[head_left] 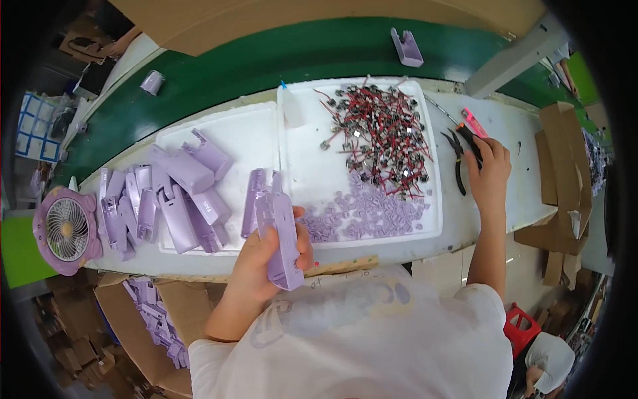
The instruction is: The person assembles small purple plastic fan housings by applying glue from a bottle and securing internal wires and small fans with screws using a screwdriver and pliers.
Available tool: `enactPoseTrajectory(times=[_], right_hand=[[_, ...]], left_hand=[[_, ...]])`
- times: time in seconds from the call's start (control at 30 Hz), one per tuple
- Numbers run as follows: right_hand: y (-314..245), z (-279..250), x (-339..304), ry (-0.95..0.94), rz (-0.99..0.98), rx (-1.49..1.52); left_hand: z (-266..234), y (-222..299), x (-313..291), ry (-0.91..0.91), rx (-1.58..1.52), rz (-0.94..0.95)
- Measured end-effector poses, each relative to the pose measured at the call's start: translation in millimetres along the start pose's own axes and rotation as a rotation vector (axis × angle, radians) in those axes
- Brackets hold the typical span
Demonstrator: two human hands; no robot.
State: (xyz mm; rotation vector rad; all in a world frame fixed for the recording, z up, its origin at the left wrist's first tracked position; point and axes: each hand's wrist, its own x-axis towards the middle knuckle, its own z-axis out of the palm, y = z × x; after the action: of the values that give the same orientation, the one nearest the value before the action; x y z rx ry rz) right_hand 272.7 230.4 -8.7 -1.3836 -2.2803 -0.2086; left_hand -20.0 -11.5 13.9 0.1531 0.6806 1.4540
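Note:
My left hand (pixel 256 261) is closed around a lilac plastic housing (pixel 284 239), a long hollow shell held upright above the table's near edge. Right behind it stands another lilac shell (pixel 252 199). Over at the right, my right hand (pixel 490 166) has its fingers round the dark handle of a screwdriver (pixel 468 136), whose thin shaft points away toward the tray's far corner. Black-handled pliers (pixel 458 163) lie just left of that hand. A pink marker-like stick (pixel 473 122) lies beyond the fingers.
A white foam tray (pixel 312 139) holds small circuit parts with red wires (pixel 385 133) and many tiny lilac pieces (pixel 372 213). More lilac shells (pixel 176 199) are heaped at left beside a purple fan (pixel 66 231). Cardboard boxes (pixel 133 326) stand below; a white post (pixel 518 56) rises at right.

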Motion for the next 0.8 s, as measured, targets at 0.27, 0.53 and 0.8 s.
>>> enactPoseTrajectory(times=[0.27, 0.53, 0.8], right_hand=[[10, -5, 14, -0.037, -0.034, 0.001], [-92, -61, -16, -0.539, -0.401, 1.050], [-121, -61, -9, -0.676, -0.437, 1.172]], left_hand=[[-11, 6, -7, -0.273, -0.178, -0.009], [-9, 14, -13, -0.184, -0.040, 0.072], [-9, 17, -15, -0.091, 0.161, 0.135]])
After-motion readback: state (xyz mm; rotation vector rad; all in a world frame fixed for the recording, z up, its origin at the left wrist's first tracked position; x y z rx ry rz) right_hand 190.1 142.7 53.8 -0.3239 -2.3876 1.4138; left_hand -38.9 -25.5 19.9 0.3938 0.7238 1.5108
